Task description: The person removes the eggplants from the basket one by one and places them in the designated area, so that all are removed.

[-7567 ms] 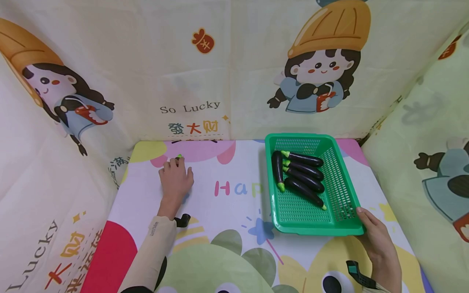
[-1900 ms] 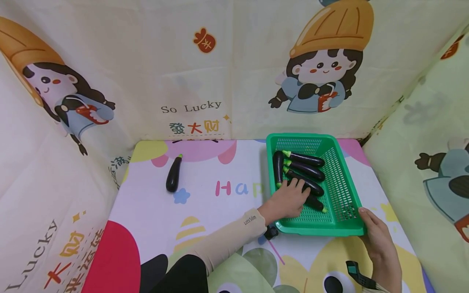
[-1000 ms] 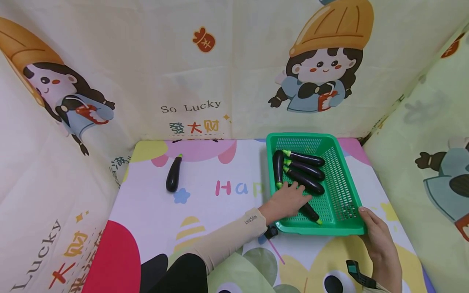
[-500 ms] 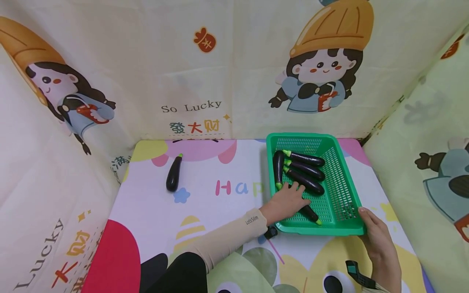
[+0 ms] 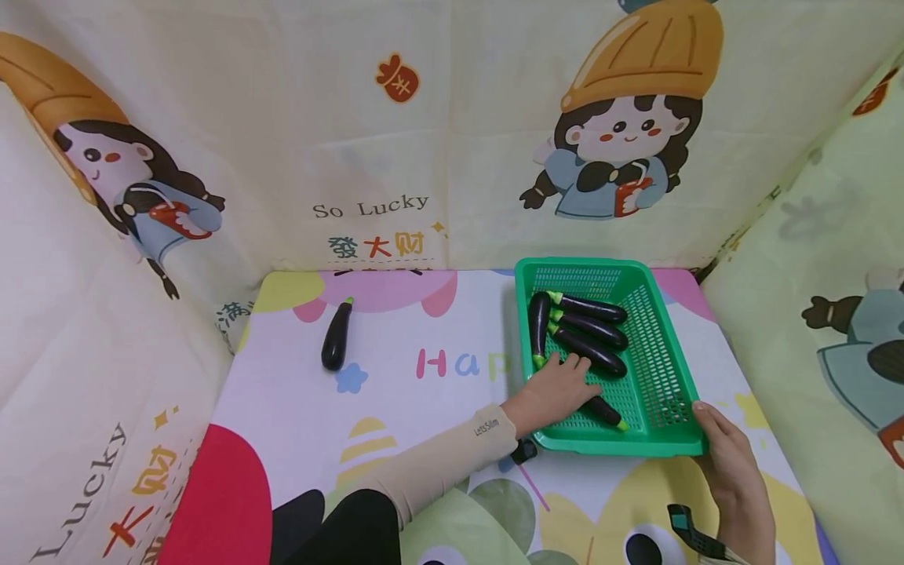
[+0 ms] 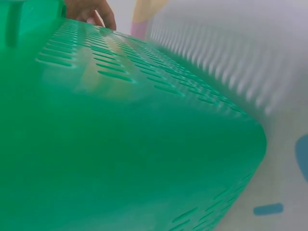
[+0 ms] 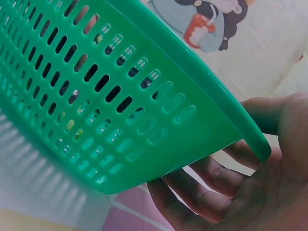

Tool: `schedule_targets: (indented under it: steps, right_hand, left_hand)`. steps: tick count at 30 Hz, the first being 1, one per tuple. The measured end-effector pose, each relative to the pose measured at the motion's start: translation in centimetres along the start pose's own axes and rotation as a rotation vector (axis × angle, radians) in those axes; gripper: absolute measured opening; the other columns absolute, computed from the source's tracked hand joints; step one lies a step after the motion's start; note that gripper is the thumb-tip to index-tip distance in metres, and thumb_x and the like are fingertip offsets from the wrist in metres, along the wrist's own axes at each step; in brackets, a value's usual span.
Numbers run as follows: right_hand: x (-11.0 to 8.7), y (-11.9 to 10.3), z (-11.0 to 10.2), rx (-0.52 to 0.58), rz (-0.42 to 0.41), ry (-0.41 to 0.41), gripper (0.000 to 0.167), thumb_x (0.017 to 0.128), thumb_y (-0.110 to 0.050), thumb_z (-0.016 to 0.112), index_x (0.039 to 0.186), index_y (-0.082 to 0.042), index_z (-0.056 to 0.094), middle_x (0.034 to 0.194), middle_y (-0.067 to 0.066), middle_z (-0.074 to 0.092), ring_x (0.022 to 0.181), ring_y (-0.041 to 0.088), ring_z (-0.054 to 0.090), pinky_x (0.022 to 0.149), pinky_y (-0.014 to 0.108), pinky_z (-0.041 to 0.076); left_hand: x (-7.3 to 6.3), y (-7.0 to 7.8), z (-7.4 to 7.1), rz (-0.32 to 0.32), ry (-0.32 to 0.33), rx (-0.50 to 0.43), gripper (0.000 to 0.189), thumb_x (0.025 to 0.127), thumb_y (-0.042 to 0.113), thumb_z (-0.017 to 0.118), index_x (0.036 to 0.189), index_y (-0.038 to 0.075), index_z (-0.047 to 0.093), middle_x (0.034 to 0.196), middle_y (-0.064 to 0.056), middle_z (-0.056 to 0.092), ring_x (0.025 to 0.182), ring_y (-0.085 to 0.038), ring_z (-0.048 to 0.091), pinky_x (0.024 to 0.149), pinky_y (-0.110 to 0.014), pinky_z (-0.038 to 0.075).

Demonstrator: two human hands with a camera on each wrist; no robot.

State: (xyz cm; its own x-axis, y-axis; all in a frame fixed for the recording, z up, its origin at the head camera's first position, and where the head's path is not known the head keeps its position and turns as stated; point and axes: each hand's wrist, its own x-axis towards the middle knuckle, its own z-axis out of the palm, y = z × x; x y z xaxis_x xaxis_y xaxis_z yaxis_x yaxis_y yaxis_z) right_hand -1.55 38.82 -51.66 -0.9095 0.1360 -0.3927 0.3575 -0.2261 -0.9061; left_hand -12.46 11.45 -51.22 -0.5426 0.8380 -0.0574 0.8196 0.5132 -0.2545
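A green plastic basket stands on the right part of the table with several dark purple eggplants in it. Among them, one upright eggplant lies along the left wall and another eggplant at the back. My left hand reaches over the front left rim and grips the frontmost eggplant, covering its left part. A lone eggplant lies on the table at the left. At the front right corner, my right hand holds the basket; in the right wrist view its fingers curl under the rim.
A printed cloth covers the table, and patterned cloth walls rise behind it and at both sides. The left wrist view is mostly filled by the basket's outer wall.
My left hand has left the lone eggplant on the table and moved right into the basket. The frontmost eggplant there has shifted toward the front. The right hand keeps its hold.
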Motion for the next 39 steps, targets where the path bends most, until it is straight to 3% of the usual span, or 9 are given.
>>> schedule_targets:
  steps: [5, 14, 21, 30, 39]
  right_hand:
    - [0.0, 0.0, -0.1, 0.006, -0.005, -0.003, 0.031, 0.111, -0.028, 0.047, 0.102, -0.042, 0.073, 0.102, -0.022, 0.068, 0.086, 0.000, 0.067, 0.074, 0.020, 0.056]
    - [0.0, 0.1, 0.0, 0.005, -0.014, -0.003, 0.031, 0.111, -0.029, 0.047, 0.101, -0.041, 0.073, 0.101, -0.021, 0.068, 0.086, -0.001, 0.067, 0.073, 0.020, 0.056]
    - [0.1, 0.1, 0.1, 0.001, -0.001, 0.004, 0.030, 0.111, -0.030, 0.047, 0.100, -0.042, 0.072, 0.099, -0.021, 0.068, 0.084, -0.001, 0.067, 0.073, 0.020, 0.056]
    - [0.0, 0.0, 0.2, 0.028, -0.001, 0.016, 0.032, 0.110, -0.031, 0.049, 0.097, -0.040, 0.076, 0.096, -0.020, 0.071, 0.081, 0.000, 0.068, 0.071, 0.020, 0.056]
    - [0.2, -0.1, 0.3, 0.055, 0.021, 0.018, 0.036, 0.111, -0.030, 0.047, 0.095, -0.039, 0.077, 0.094, -0.018, 0.071, 0.079, 0.001, 0.069, 0.071, 0.020, 0.056]
  left_hand:
    - [0.0, -0.1, -0.4, 0.011, 0.005, -0.006, 0.040, 0.113, 0.029, 0.045, 0.148, 0.046, 0.053, 0.143, -0.003, 0.057, 0.125, -0.019, 0.056, 0.106, -0.040, 0.052]
    - [0.4, -0.2, -0.9, 0.008, -0.028, -0.015, 0.046, 0.109, 0.049, 0.044, 0.155, 0.044, 0.044, 0.150, -0.001, 0.051, 0.130, -0.019, 0.053, 0.105, -0.037, 0.052]
    - [0.4, -0.3, -1.2, -0.024, -0.022, -0.057, 0.046, 0.109, 0.048, 0.037, 0.154, 0.043, 0.043, 0.150, 0.000, 0.049, 0.128, -0.017, 0.052, 0.102, -0.037, 0.051]
    - [-0.3, -0.8, -2.1, -0.039, 0.098, -0.063, 0.044, 0.108, 0.043, 0.040, 0.151, 0.038, 0.045, 0.145, -0.001, 0.051, 0.119, -0.015, 0.056, 0.097, -0.036, 0.053]
    - [-1.4, -1.3, -3.6, -0.048, 0.201, 0.015, 0.050, 0.107, 0.049, 0.047, 0.154, 0.034, 0.045, 0.146, 0.004, 0.060, 0.130, -0.018, 0.056, 0.103, -0.038, 0.051]
